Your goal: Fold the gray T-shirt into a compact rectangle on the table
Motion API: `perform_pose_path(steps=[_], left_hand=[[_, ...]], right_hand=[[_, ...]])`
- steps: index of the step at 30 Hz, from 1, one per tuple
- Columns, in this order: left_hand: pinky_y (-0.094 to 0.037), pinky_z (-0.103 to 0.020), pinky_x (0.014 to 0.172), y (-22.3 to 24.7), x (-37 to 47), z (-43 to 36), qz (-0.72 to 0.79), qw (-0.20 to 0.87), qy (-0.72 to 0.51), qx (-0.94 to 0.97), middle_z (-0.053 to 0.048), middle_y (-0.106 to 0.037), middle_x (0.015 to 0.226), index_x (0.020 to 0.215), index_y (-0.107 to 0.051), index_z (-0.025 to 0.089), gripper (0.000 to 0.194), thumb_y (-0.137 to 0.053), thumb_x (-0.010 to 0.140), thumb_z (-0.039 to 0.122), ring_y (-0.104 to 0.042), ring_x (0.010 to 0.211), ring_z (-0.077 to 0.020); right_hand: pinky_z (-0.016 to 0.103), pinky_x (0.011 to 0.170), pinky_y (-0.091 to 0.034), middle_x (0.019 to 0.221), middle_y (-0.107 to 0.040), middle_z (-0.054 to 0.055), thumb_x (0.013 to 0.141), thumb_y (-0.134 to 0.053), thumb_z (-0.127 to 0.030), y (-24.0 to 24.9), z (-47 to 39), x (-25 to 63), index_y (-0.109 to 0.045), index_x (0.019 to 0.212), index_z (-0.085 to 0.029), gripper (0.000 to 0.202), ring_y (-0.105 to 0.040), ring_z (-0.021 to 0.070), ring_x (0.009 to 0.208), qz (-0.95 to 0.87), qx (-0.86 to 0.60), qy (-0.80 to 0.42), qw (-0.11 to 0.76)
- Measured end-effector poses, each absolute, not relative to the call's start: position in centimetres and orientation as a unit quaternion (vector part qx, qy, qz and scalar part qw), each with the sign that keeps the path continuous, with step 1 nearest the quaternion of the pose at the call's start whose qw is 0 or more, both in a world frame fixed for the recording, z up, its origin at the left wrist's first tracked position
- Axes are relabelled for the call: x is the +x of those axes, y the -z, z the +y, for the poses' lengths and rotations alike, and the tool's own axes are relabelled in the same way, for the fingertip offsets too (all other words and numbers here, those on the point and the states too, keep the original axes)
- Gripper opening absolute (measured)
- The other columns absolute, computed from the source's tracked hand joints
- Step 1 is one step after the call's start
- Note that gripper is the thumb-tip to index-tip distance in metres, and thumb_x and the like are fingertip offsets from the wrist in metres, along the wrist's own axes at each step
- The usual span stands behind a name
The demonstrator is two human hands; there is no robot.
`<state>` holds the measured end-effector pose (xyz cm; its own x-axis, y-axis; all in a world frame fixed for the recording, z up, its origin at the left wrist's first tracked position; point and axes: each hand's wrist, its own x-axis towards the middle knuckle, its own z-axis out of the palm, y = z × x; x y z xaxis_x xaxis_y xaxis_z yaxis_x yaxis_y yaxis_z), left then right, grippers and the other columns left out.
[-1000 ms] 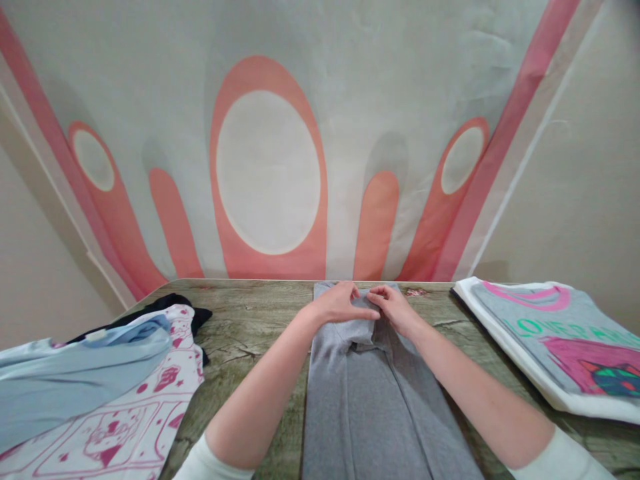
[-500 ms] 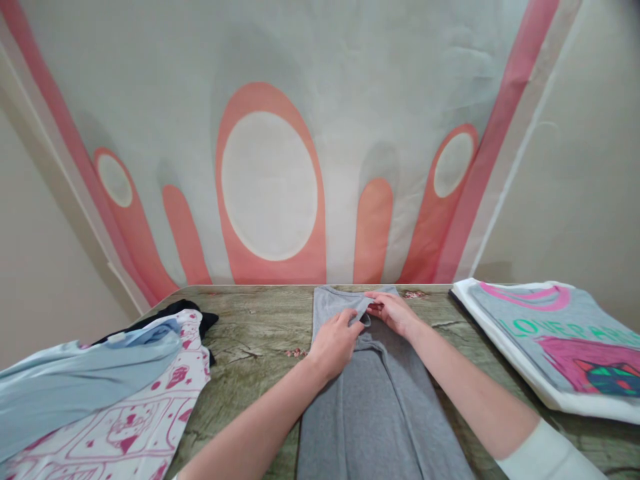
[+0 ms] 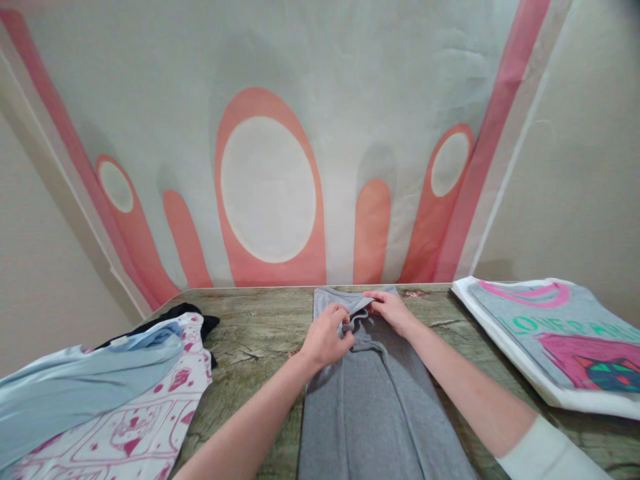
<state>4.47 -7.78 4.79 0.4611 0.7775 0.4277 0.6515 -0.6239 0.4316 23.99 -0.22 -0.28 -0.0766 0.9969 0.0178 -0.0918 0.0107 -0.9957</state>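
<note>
A grey shirt (image 3: 375, 407) lies lengthwise on the table, its sides folded inward into a long strip. Its neckline end is at the table's far edge, where the cloth is bunched up. My left hand (image 3: 327, 337) has its fingers curled on the bunched cloth left of the collar, pinching a fold of it. On the other side, my right hand (image 3: 395, 312) pinches the collar edge between thumb and fingers. The fingertips of both hands are partly hidden by the cloth.
On the left lie a light blue garment (image 3: 90, 380), a white garment with pink print (image 3: 135, 427) and a black garment (image 3: 175, 312). A stack of folded shirts, a grey one with pink collar (image 3: 525, 317) on top, lies at right. The wood-patterned table (image 3: 250, 327) meets a wall behind.
My left hand has shifted a little left along the collar, drawing the cloth with it. My right hand stays at nearly the same spot.
</note>
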Motion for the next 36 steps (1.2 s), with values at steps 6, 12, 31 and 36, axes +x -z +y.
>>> perform_pose_path(steps=[6, 12, 31, 36], left_hand=[[-0.042, -0.023, 0.068, -5.0, 4.4, -7.4, 0.423, 0.131, -0.344, 0.828, -0.001, -0.052, 0.085, 0.074, -0.044, 0.019, 0.015, -0.045, 0.065, 0.007, -0.05, 0.081, -0.014], [-0.039, -0.028, 0.072, -5.2, 4.4, -8.4, 0.466, -0.009, -0.238, 0.852, -0.003, -0.051, 0.085, 0.077, -0.05, 0.019, 0.008, -0.053, 0.071, 0.023, -0.05, 0.08, -0.0173], [-0.041, -0.025, 0.068, -5.4, 5.3, -9.6, 0.417, -0.014, -0.226, 0.88, -0.003, -0.053, 0.085, 0.085, -0.048, 0.019, 0.016, -0.042, 0.074, 0.01, -0.051, 0.074, -0.015], [-0.043, -0.027, 0.074, -4.1, 5.5, -9.6, 0.385, 0.028, -0.21, 0.898, -0.005, -0.056, 0.092, 0.098, -0.049, 0.019, 0.028, -0.041, 0.074, 0.006, -0.054, 0.084, -0.0175]], right_hand=[[0.026, 0.067, -0.05, 0.078, -0.069, 0.002, 0.067, -0.049, -0.016, 0.7, 0.0, 24.1, -0.064, 0.09, -0.016, 0.028, -0.063, 0.0139, 0.068, -0.563, -0.463, -0.462, 0.505], [0.027, 0.069, -0.049, 0.082, -0.068, 0.003, 0.069, -0.044, -0.017, 0.9, 0.2, 24.3, -0.064, 0.093, -0.015, 0.032, -0.062, 0.0152, 0.072, -0.62, -0.49, -0.367, 0.49], [0.03, 0.081, -0.043, 0.092, -0.065, 0.007, 0.073, -0.038, -0.009, 0.7, 0.0, 24.8, -0.063, 0.091, -0.015, 0.031, -0.058, 0.0181, 0.088, -0.731, -0.469, -0.141, 0.475], [0.03, 0.083, -0.042, 0.092, -0.065, 0.008, 0.07, -0.038, -0.003, 0.7, -0.1, 25.3, -0.064, 0.087, -0.015, 0.033, -0.058, 0.0179, 0.089, -0.754, -0.466, -0.1, 0.452]])
